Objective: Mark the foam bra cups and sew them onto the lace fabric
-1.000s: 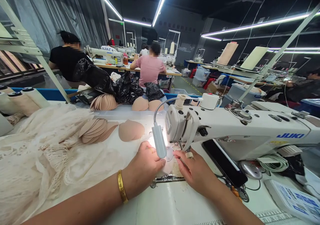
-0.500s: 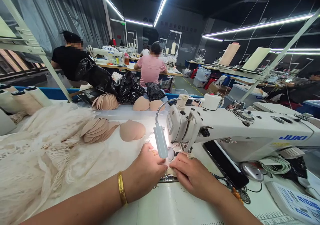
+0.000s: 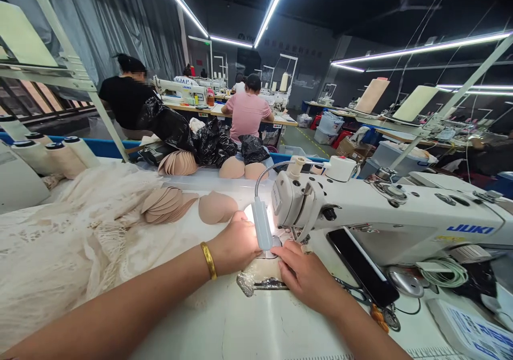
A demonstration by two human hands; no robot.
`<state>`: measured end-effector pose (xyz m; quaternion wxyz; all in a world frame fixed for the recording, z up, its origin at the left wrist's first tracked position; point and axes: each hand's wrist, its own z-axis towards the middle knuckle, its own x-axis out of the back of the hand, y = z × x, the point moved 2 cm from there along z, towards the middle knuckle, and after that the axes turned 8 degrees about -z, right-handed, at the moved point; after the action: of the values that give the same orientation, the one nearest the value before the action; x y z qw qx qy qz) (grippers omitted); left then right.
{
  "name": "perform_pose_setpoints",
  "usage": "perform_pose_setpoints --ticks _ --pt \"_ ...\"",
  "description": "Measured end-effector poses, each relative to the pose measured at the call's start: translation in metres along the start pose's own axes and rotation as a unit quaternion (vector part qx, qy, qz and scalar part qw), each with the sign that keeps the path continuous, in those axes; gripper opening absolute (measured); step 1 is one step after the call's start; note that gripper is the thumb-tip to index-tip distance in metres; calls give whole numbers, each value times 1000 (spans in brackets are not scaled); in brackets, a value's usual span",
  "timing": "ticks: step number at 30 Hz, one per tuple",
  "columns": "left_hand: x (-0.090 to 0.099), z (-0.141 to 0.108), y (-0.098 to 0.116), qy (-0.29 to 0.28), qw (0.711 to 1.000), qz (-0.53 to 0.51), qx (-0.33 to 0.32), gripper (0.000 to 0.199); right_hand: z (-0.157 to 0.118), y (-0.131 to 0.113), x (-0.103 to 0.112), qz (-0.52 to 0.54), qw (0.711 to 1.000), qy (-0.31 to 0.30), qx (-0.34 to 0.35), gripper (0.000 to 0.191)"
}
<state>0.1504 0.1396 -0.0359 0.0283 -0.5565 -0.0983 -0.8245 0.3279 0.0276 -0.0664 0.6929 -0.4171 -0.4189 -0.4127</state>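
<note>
Both hands are at the sewing machine (image 3: pixel 385 205), under the needle end. Left hand (image 3: pixel 236 242): fingers bent inward, tips partly behind the grey lamp head (image 3: pixel 262 226); can't tell if it's pinching anything. Right hand (image 3: pixel 306 272): index pointing in toward the left hand, thumb lower, tips at a small pale piece (image 3: pixel 276 241); grip unclear, can't confirm a pinch. That piece sits just right of the lamp's lower end, in its light; too small to identify. Gold bracelet (image 3: pixel 208 260) on left wrist. Tabletop (image 3: pixel 256 322), left side: heaped cream lace (image 3: pixel 72 242), a fanned stack of beige cups (image 3: pixel 166 205), another beige cup (image 3: pixel 217 207) beside it. Right side: black phone (image 3: pixel 360 264) lying at an angle by the machine, white case (image 3: pixel 473 328) nearer the wearer. Person in pink (image 3: pixel 248 111) seated ahead, back turned.
</note>
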Motion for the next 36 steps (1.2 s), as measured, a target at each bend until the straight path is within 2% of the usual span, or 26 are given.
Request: perform_pose_setpoints --ticks 3,6,8,11,13,15,17,18,20,22,24,25,26,28,29,32,34,36 --pt "1 0 -2 -33 999 14 1 23 0 1 -1 -7 1000 14 10 29" --pt "21 -13 0 -39 998 30 39 21 -2 4 -2 -8 1000 18 19 28" --pt "44 -34 2 -25 995 31 90 16 -5 6 -4 -5 999 27 28 27" --pt "80 -77 4 43 987 18 155 15 -9 10 -8 0 998 42 39 26" --pt "91 -103 6 68 984 4 165 25 -10 13 -14 1 998 40 44 27" --pt "88 -119 8 33 987 -18 154 39 -10 14 -18 4 998 40 54 26" --pt "75 -123 11 -44 986 -35 159 49 -9 11 -17 9 996 52 67 24" --pt "68 -121 13 -80 981 -38 172 45 -9 8 -14 12 995 58 75 23" --pt "61 -111 18 -112 972 -36 204 21 -10 -3 -5 28 995 47 82 23" --pt "65 -98 27 -94 971 -39 218 14 -14 -21 7 73 995 9 69 23" --pt "77 -88 36 -15 968 -98 230 10 -19 -42 17 162 986 -32 32 20" --pt "83 -85 40 37 958 -147 245 10 -22 -53 19 220 974 -48 5 29" --pt "89 -84 43 87 938 -208 263 14 -23 -63 20 284 957 -60 -23 43" --pt "93 -83 48 162 874 -345 300 23 -21 -81 14 409 908 -57 -75 62" --pt "92 -84 50 184 837 -406 317 27 -19 -88 9 466 879 -38 -96 61" --pt "78 -89 56 251 708 -555 358 36 -9 -98 -8 568 806 41 -158 40" --pt "67 -92 61 293 626 -614 381 40 -4 -101 -17 587 783 65 -195 40" --pt "57 -95 68 329 565 -646 395 43 -3 -103 -21 581 784 66 -211 46"
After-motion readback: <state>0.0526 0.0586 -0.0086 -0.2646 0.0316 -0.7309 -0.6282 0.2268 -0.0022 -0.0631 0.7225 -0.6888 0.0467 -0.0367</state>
